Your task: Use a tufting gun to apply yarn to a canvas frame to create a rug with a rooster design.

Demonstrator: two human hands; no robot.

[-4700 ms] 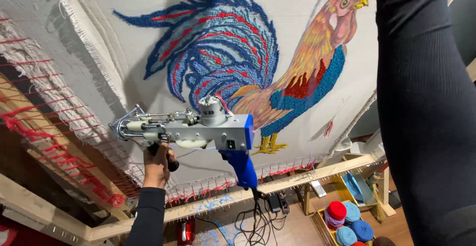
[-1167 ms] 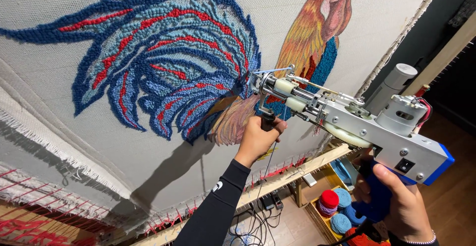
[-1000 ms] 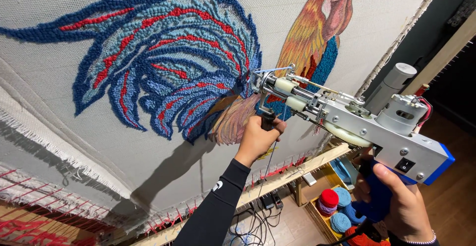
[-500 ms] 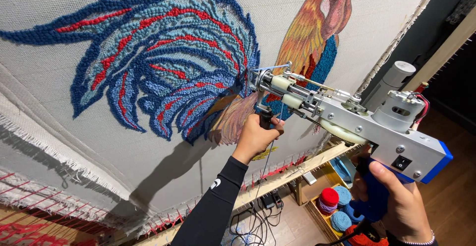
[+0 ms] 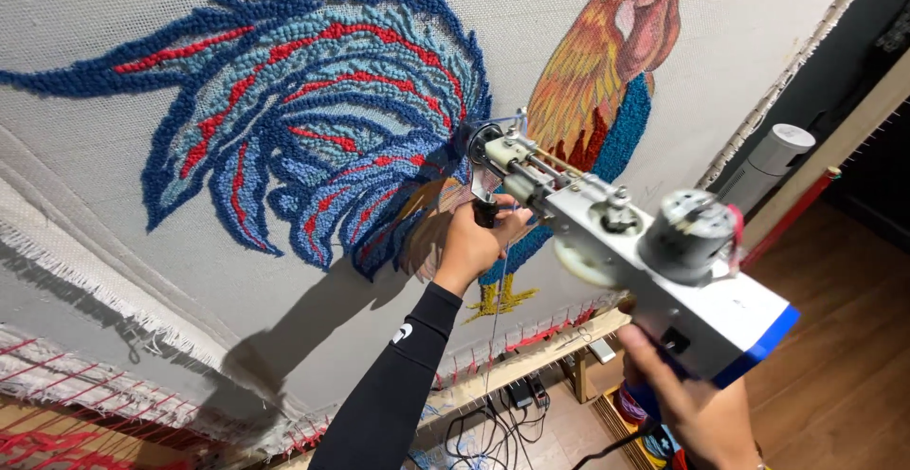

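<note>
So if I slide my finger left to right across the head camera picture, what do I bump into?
Blue and red tufted tail feathers → left hand on the front handle → tufting gun → grey cylinder by the frame.

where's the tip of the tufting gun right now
In the head view, the tufting gun has its tip at centre frame, at the rooster design where blue tail meets orange body, just above the left hand.

A grey cylinder (image 5: 775,159) stood by the wall; cables (image 5: 493,423) and a power strip (image 5: 526,392) lay on the wooden floor (image 5: 834,375).
</note>
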